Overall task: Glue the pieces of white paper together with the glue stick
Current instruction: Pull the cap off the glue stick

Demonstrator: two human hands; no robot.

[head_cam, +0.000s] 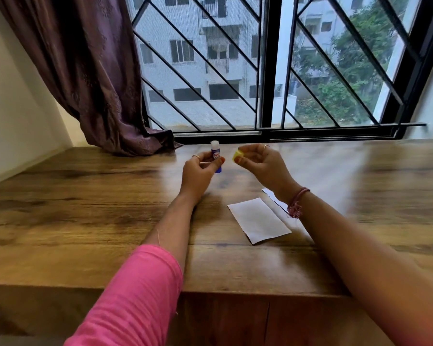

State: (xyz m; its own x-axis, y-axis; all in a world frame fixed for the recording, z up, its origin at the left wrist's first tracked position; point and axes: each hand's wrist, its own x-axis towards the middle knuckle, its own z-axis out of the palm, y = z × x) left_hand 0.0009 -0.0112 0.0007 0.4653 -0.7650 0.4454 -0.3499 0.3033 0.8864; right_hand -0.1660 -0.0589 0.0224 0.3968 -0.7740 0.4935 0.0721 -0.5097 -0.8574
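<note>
My left hand holds the glue stick upright above the table, its white tip showing and its blue base down. Beside it, a little apart, my right hand pinches the small yellow cap. One white paper piece lies flat on the wooden table, nearer to me than both hands. Beneath my right wrist a second white piece shows only as a strip, the rest hidden by the arm.
A brown curtain hangs down onto the table's back left corner. A barred window runs along the table's far edge. The table's front edge is close to me.
</note>
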